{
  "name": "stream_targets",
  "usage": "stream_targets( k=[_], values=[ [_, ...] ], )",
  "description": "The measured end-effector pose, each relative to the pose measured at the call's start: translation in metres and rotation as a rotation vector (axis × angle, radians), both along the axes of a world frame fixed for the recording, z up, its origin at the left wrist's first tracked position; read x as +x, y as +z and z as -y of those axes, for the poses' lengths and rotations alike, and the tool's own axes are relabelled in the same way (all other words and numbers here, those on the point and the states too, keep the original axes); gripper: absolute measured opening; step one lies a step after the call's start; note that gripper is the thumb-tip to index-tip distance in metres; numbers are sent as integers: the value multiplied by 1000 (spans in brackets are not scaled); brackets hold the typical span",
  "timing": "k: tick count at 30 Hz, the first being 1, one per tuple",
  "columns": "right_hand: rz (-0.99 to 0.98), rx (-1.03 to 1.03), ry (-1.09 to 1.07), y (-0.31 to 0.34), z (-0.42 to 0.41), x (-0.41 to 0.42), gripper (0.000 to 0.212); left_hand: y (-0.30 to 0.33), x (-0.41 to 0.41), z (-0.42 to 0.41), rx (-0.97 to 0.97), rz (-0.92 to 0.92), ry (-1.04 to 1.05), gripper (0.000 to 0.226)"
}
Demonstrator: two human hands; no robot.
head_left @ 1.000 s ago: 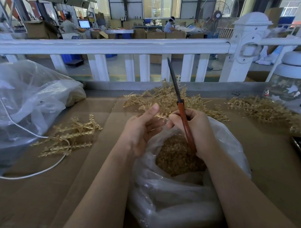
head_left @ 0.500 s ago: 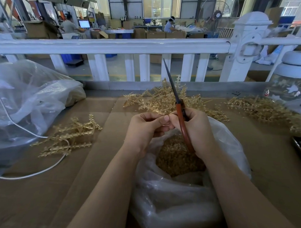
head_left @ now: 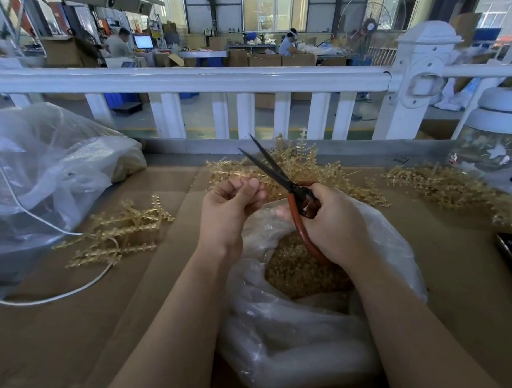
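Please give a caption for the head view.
Right hand holds open scissors over a plastic bag; left hand curled beside them.

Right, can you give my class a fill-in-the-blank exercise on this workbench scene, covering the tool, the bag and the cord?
1. The right hand grips red-handled metal scissors whose dark blades stand ____.
2. The clear plastic bag below the hands holds many small pieces of a ____ colour.
3. The thin white cord lies on the brown cardboard sheet to the ____ of that bag.

Missing words: open; golden; left.
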State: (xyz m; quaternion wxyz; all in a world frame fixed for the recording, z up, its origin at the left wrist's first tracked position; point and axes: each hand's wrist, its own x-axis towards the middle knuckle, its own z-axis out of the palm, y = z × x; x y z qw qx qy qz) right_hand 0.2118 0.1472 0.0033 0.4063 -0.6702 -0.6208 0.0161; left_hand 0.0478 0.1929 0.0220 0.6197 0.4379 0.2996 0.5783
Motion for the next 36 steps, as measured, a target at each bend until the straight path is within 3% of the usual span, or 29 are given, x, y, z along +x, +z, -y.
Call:
stream_targets(
  k=[4,11,19,27,36],
  values=[
    [101,-12,19,1,3,0,53,-1,0,-1,35,16,-12,17],
    [109,-40,16,2,5,0,54,-4,1,-2,153,-68,-52,19],
    [152,-56,-31,5,6,-2,60,-5,2,-4,163,-72,-53,16],
    [131,-59,-16,8,7,-4,82,-4,1,-3,155,-37,-60,16],
    [100,-72,-3,8,7,-4,75,-6,1,-5,161,-46,-33,13]
  ],
)
